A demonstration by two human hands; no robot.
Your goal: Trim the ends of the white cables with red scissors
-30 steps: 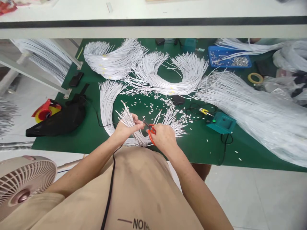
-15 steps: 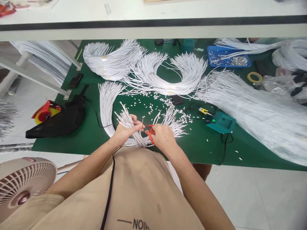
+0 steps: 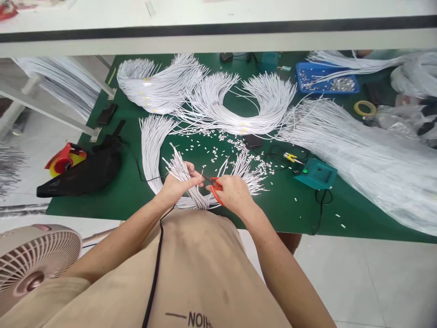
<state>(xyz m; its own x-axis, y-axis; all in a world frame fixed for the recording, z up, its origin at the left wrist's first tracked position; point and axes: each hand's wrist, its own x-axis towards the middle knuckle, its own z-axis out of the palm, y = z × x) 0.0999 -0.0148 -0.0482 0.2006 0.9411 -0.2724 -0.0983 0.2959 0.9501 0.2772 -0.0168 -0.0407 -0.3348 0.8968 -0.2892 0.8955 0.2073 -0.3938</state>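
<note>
My left hand (image 3: 179,184) is closed around a bunch of white wires (image 3: 178,165), whose ends fan out above it. Red-handled pliers or cutters (image 3: 215,185) are gripped in my right hand (image 3: 234,190), with their dark jaws near my left fingertips. What lies between the jaws is too small to make out. The held bunch belongs to a curved bundle of white wires (image 3: 149,150) on the green table (image 3: 280,202). More wire ends (image 3: 247,175) spread out just beyond my right hand, among small white pieces (image 3: 218,150).
Other wire bundles (image 3: 244,123) lie farther back. A blue tray (image 3: 326,86) holds small metal parts. At the right are a teal device (image 3: 317,174), a tape roll (image 3: 364,108) and plastic-covered wires (image 3: 372,164). At the left are a red tape dispenser (image 3: 66,159), black bag (image 3: 88,171) and fan (image 3: 34,264).
The view has shifted very slightly. Both hands stay nearly in place with the wires and the red-handled tool.
</note>
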